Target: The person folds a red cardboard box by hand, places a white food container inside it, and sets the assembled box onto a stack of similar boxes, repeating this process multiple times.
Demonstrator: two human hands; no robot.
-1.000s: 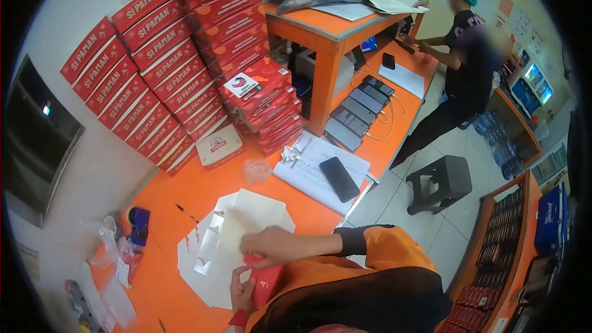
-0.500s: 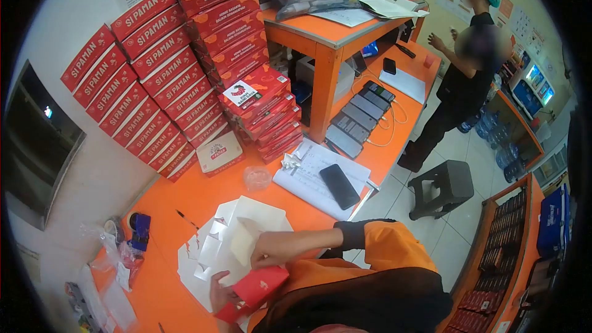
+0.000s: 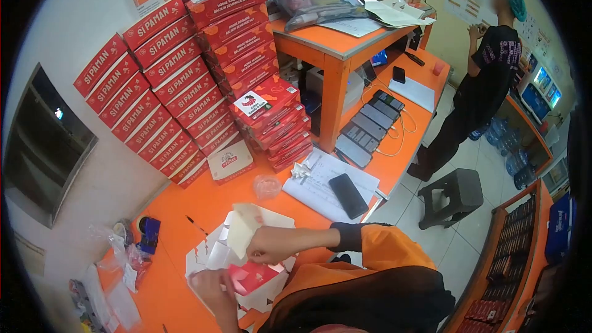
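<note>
An unfolded cardboard box (image 3: 203, 253), white inside with a red panel (image 3: 256, 277), lies on the orange table before me. My left hand (image 3: 214, 287) is closed at the near left edge of this box, its fingers curled on the cardboard beside the red panel. Over the middle of the box is my right hand (image 3: 264, 246), closed, with a cream paper sheet (image 3: 242, 231) standing up at its fingers. The fingertips of the right hand are partly hidden by the hand itself.
Tall stacks of red boxes (image 3: 166, 89) rise at the back left. Nearby are a clear plastic cup (image 3: 267, 186), papers (image 3: 314, 179) with a phone (image 3: 348, 196), a pen (image 3: 196, 225) and tape rolls (image 3: 148, 234). A person (image 3: 487, 74) stands beyond a black stool (image 3: 452, 194).
The red panel, earlier folded up in my left hand, now lies flatter. My right hand has shifted left, and the cream sheet stands higher. The other person has turned away.
</note>
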